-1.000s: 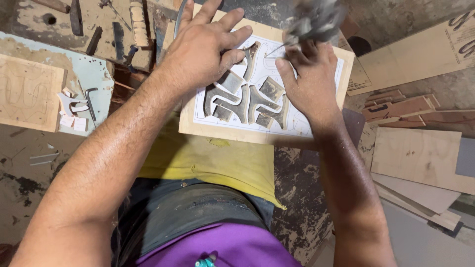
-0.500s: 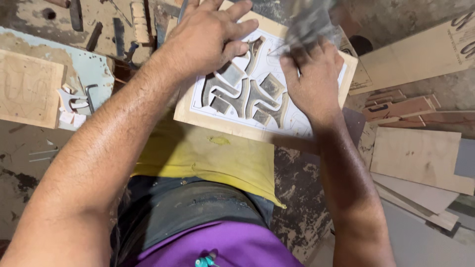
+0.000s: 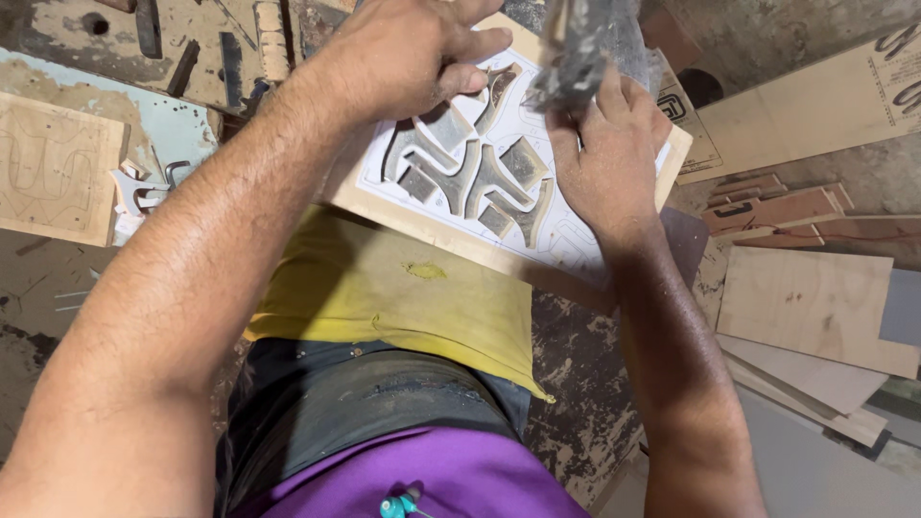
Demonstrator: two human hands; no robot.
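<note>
A square wooden panel (image 3: 460, 235) with a white paper pattern and several curved cut-outs lies tilted on the workbench in front of me. My left hand (image 3: 403, 58) presses flat on its upper left part, fingers spread over the cut-outs. My right hand (image 3: 609, 144) rests on the panel's right side and grips a grey, dusty tool (image 3: 585, 43) that rises blurred above the panel. The tool's working end is hidden behind my hand.
A yellow cloth (image 3: 403, 288) lies over my lap below the panel. At the left sits a carved wooden board (image 3: 53, 168) on a pale blue sheet (image 3: 177, 139). Plywood offcuts (image 3: 806, 307) are stacked at the right, and chisels (image 3: 235, 53) lie at the top left.
The panel has turned and shifted under my hands, its lower edge swinging down to the right. Both hands stayed on it, the right still holding the tool.
</note>
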